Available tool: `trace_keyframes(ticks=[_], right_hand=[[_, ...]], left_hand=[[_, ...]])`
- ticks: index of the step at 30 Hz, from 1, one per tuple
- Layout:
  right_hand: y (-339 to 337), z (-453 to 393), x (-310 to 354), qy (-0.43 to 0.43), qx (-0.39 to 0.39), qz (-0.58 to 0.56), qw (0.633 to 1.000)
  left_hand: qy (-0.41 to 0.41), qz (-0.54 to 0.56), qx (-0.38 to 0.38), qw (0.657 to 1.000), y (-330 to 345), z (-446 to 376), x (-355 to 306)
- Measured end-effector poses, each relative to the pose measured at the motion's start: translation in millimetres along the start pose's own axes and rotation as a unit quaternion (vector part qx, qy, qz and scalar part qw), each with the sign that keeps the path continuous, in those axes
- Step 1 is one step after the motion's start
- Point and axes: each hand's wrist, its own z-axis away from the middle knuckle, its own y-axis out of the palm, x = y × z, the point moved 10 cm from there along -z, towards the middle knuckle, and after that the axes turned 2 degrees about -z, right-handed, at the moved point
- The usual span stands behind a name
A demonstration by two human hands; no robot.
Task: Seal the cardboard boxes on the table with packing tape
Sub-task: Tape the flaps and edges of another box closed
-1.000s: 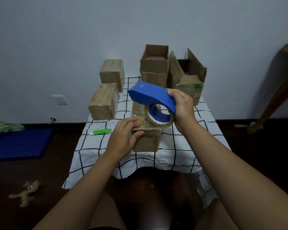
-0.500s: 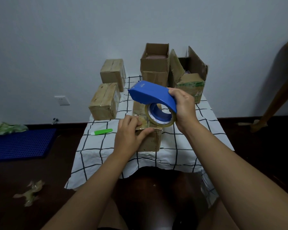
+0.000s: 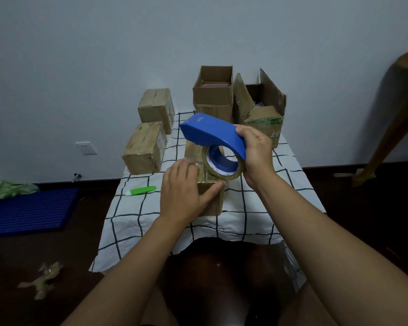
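A small cardboard box (image 3: 211,198) stands at the table's near middle. My left hand (image 3: 184,191) lies flat over its near top edge and front face, thumb stretched right along the edge. My right hand (image 3: 256,152) grips a blue tape dispenser (image 3: 210,135) with a roll of clear packing tape (image 3: 222,164), held just above the box's top. Two closed, taped boxes (image 3: 145,147) (image 3: 156,107) sit at the left. Two open boxes (image 3: 213,92) (image 3: 263,109) stand at the back.
The table wears a white cloth with a black grid (image 3: 257,215). A green and white cutter (image 3: 140,191) lies on it to the left. On the dark floor are a blue mat (image 3: 31,210), scraps of tape (image 3: 44,278) and a wooden furniture leg (image 3: 386,128) at right.
My left hand has slid further over the box's near edge and down its front face, thumb now stretched right. The dispenser has barely shifted.
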Motion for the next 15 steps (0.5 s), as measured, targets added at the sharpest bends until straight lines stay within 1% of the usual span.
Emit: trace_keyframes(ticks=[2, 4, 9, 13, 15], right_hand=[[-9.7, -2.1, 5.0, -0.006, -0.026, -0.023, 0.999], [-19.6, -5.9, 11.7, -0.015, -0.048, -0.034, 0.998], [-35.3, -11.6, 14.7, -0.02, -0.068, -0.042, 0.997], [-35.8, -10.8, 5.4, -0.007, -0.066, -0.049, 0.997], [-34.4, -9.8, 2.6, -0.004, -0.065, -0.048, 0.997]], left_hand=[[0.058, 0.029, -0.016, 0.998, -1.1, -2.3, -15.7], [0.091, 0.054, -0.013, 0.994, 3.0, -2.6, -24.0], [0.09, 0.027, -0.032, 0.995, 10.5, 3.9, -23.0], [0.096, 0.015, -0.015, 0.995, 17.6, 10.2, -22.3], [0.077, 0.026, -0.013, 0.997, 16.9, 10.4, -19.1]])
